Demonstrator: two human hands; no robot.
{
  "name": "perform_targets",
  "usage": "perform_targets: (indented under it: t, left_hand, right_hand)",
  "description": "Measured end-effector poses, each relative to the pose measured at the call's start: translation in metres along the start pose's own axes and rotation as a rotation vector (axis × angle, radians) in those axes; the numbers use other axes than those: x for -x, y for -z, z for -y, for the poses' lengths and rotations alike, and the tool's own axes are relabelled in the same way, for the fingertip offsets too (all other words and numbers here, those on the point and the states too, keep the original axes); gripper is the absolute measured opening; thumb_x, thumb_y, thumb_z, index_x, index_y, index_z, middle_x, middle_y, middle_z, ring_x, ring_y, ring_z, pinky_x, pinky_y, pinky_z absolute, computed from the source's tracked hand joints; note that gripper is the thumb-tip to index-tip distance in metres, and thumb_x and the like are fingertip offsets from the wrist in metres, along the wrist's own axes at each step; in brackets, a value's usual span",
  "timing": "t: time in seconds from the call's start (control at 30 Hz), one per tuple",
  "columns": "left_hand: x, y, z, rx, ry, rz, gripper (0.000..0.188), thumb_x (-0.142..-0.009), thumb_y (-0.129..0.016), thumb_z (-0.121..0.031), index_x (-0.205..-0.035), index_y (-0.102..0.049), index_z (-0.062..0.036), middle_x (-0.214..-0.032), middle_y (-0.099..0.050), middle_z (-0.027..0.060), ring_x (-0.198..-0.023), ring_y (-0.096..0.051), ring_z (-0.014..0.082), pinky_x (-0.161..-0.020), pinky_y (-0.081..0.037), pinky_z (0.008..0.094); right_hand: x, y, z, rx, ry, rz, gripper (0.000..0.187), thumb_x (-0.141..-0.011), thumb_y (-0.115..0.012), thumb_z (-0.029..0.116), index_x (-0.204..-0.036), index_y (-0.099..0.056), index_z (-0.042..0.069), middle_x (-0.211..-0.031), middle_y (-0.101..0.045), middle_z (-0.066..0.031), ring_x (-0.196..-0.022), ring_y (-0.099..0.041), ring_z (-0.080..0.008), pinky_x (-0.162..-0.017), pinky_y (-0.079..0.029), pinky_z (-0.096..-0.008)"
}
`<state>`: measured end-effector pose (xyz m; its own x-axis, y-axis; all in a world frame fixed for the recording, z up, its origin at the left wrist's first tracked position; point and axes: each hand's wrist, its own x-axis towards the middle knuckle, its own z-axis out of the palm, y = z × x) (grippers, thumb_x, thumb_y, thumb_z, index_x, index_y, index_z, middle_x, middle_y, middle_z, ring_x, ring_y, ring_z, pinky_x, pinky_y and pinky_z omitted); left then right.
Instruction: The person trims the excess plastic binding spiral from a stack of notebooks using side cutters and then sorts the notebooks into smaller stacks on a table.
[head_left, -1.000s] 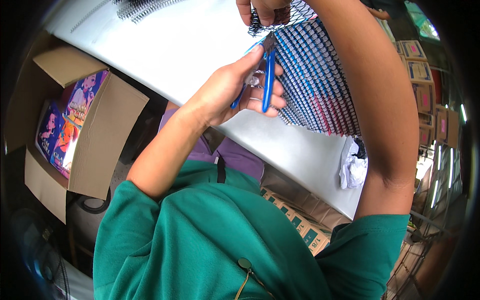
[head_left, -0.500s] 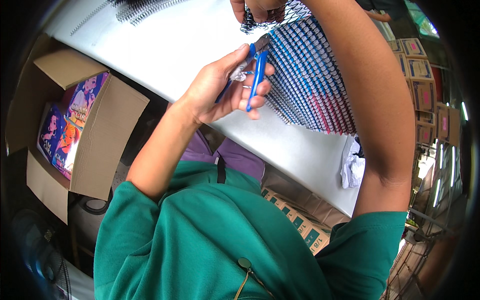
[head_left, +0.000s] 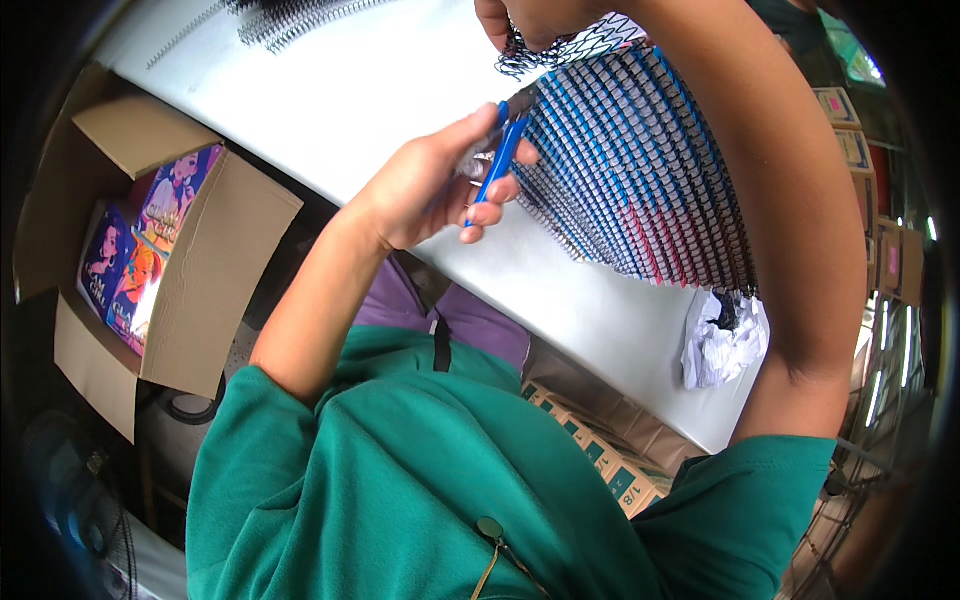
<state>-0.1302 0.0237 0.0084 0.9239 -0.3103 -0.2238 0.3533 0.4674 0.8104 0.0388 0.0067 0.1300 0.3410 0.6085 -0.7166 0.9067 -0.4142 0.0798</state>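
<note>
My left hand (head_left: pixel 430 185) is closed round blue-handled pliers (head_left: pixel 500 165). Their dark jaws are at the left edge of a fanned stack of spiral-bound notebooks (head_left: pixel 630 170), whose spines show rows of blue, black, white and red coils. At the top edge of the picture, my right hand (head_left: pixel 545 18) has its fingers curled at loose-ended black spiral wire (head_left: pixel 515 62). The wire dangles below the fingers, beside more black coil mesh (head_left: pixel 600 42). Part of the right hand is cut off by the frame, and my forearm passes over the stack's right side.
The stack lies on a white table (head_left: pixel 330 110). Loose black spiral coils (head_left: pixel 310 22) lie at its far left. Crumpled white paper (head_left: pixel 725 345) is near its right end. An open cardboard box (head_left: pixel 215 270) with colourful printed packs stands at left. Stacked cartons (head_left: pixel 895 260) are at far right.
My left hand has moved slightly left and down with the pliers, now tilted more. My right arm has shifted right, uncovering more of the crumpled paper and the notebook stack.
</note>
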Motion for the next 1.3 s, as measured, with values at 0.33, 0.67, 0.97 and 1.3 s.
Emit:
perform_targets:
  t: [0.33,0.67,0.97,1.3]
  left_hand:
    - [0.002,-0.009,0.011,0.138,-0.065,0.096,0.07,-0.094,-0.022,-0.055,-0.125,-0.043,0.0039,-0.096,-0.06,0.0191,-0.088,-0.063,0.0302,-0.077,-0.053,0.0429]
    - [0.001,-0.017,0.006,0.002,-0.026,-0.076,0.064,-0.095,-0.024,-0.055,-0.116,-0.047,0.0005,-0.075,-0.054,0.0061,-0.059,-0.054,0.0126,-0.048,-0.045,0.025]
    - [-0.026,-0.01,0.047,0.783,-0.091,0.363,0.073,-0.092,-0.023,-0.06,-0.134,-0.034,-0.0008,-0.101,-0.055,0.0213,-0.094,-0.059,0.0392,-0.077,-0.051,0.0533]
    - [-0.037,-0.011,0.061,1.077,-0.046,0.591,0.062,-0.091,-0.028,-0.062,-0.122,-0.04,-0.0098,-0.081,-0.043,0.0086,-0.067,-0.048,0.0215,-0.064,-0.05,0.0473]
  right_hand:
    - [-0.001,0.0,-0.01,-0.024,0.036,-0.027,0.025,-0.071,-0.059,0.008,-0.093,-0.069,0.004,-0.086,-0.068,-0.0123,-0.073,-0.064,-0.0215,-0.064,-0.051,-0.0332]
    - [0.018,0.005,-0.011,-0.036,0.069,-0.031,0.026,-0.072,-0.059,0.013,-0.095,-0.068,0.004,-0.088,-0.067,-0.0128,-0.076,-0.063,-0.0221,-0.067,-0.05,-0.0337]
    - [0.032,0.008,-0.004,-0.005,0.09,-0.037,0.029,-0.073,-0.058,0.017,-0.096,-0.068,0.003,-0.09,-0.067,-0.0133,-0.078,-0.063,-0.0226,-0.069,-0.049,-0.0341]
    - [0.059,0.009,0.006,-0.01,0.17,-0.071,0.032,-0.074,-0.057,0.022,-0.097,-0.067,0.003,-0.093,-0.067,-0.0139,-0.081,-0.062,-0.023,-0.072,-0.048,-0.0346]
